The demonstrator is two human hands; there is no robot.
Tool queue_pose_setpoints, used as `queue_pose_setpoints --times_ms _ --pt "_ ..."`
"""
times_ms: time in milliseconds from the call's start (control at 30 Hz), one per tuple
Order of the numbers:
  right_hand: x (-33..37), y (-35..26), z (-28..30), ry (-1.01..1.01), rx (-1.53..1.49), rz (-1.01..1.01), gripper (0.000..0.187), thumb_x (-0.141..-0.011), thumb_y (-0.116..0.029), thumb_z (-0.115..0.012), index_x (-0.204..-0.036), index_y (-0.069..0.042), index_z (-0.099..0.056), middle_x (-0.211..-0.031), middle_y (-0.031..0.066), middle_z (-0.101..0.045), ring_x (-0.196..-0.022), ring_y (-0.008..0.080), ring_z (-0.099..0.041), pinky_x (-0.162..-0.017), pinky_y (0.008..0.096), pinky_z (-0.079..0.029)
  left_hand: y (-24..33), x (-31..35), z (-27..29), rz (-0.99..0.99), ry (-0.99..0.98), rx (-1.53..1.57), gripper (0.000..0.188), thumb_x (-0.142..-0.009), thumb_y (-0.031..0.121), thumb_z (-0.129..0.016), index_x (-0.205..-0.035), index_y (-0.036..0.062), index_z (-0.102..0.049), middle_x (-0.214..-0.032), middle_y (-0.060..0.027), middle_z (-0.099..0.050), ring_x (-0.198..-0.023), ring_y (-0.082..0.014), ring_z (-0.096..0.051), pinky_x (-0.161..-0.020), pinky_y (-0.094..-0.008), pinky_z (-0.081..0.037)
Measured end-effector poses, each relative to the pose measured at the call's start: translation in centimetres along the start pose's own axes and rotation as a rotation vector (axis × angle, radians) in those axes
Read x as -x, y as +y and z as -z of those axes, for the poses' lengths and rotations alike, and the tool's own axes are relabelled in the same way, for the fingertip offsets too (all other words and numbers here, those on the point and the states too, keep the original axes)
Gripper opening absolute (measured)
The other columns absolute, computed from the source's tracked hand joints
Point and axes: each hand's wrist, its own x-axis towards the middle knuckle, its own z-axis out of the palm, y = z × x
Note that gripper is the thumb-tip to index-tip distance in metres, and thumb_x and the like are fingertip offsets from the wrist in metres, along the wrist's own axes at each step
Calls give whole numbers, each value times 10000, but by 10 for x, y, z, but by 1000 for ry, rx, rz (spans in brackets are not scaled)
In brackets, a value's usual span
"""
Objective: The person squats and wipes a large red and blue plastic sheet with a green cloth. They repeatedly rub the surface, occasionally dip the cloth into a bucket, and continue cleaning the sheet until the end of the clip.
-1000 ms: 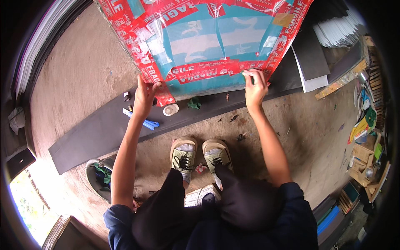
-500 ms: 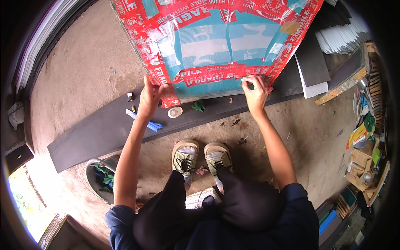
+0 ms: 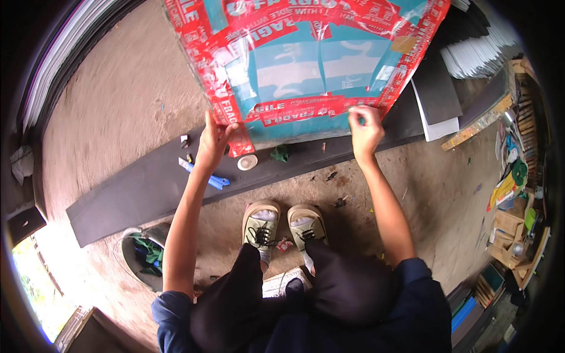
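Observation:
A large flat package (image 3: 294,70), blue-green under clear wrap and banded with red printed tape, stands tilted in front of me. My left hand (image 3: 210,144) grips its lower left corner, thumb on the face and fingers at the edge. At the lower right of the package, my right hand (image 3: 367,130) is closed in a pinch, slightly smeared by motion; whatever is between its fingertips cannot be made out. Below the package lie a small roll of tape (image 3: 248,162), a crumpled green scrap (image 3: 279,153) and a blue cutter knife (image 3: 206,175), near my left forearm.
A long black sheet (image 3: 129,200) lies on the floor under these things. Left of my legs stands a bucket (image 3: 130,265) with green scraps. Stacked white sheets (image 3: 479,53) and a wooden-edged board (image 3: 479,129) are at the right. My sandalled feet (image 3: 262,226) are below the sheet.
My right hand has shifted a little right and down, its fingers curled tighter. The package has tilted slightly, while my left hand keeps its hold on the corner.

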Motion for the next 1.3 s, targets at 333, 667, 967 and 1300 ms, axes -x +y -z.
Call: queue_pose_setpoints --times_ms 333,667,967,1300 --pt "8 8 2 -28 103 145 141 -679 83 -646 -774 -13 -603 -803 81 -631 -764 208 -611 -670 297 -490 -7 -1 -6 -79 -22 83 514 -897 214 -568 -1260 -13 -285 -934 -134 -636 -825 -180 -614 -723 -300 -478" --pt "6 5 0 -67 87 201 168 -655 64 -664 -747 -31 -560 -749 76 -598 -736 231 -566 -636 332 -470 -14 0 -1 -88 -13 101 553 -881 224 -594 -1251 -39 -279 -930 -140 -637 -813 -183 -616 -710 -292 -483" --pt "2 8 -1 153 57 -51 161 -684 67 -647 -789 -25 -564 -769 70 -611 -659 181 -579 -619 308 -483 -22 1 -3 -111 8 41 639 -880 220 -595 -1296 -60 -199 -939 -142 -632 -793 -175 -619 -681 -298 -496" --pt "23 -18 -41 -153 23 455 174 -660 64 -663 -777 -22 -567 -787 91 -572 -753 228 -565 -617 329 -495 -24 -1 -6 -71 50 -38 613 -860 248 -618 -1236 -66 -250 -904 -176 -634 -768 -253 -631 -682 -321 -487"
